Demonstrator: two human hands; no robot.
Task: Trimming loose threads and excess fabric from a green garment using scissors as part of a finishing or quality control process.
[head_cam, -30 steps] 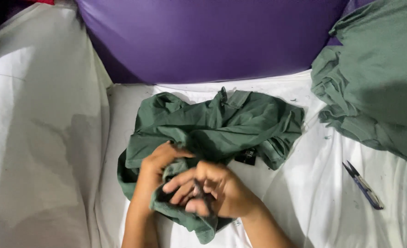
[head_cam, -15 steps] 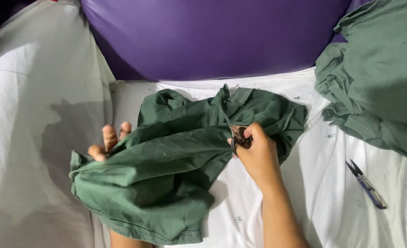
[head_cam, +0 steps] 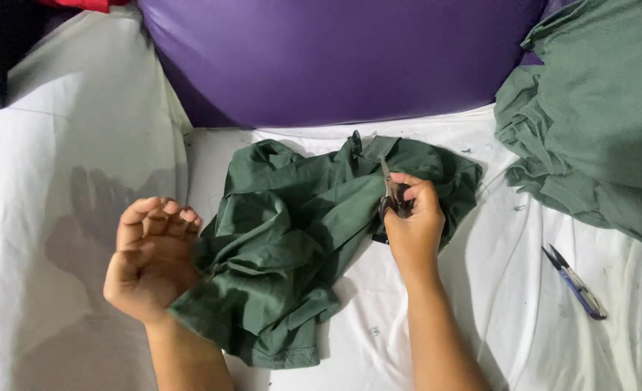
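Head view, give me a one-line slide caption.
Right hand holds small scissors over a crumpled green garment; left hand lifts open beside it.

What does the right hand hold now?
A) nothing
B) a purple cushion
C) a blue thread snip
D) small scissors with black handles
D: the right hand grips the small scissors over the green garment, while the blue snip lies untouched on the white sheet.
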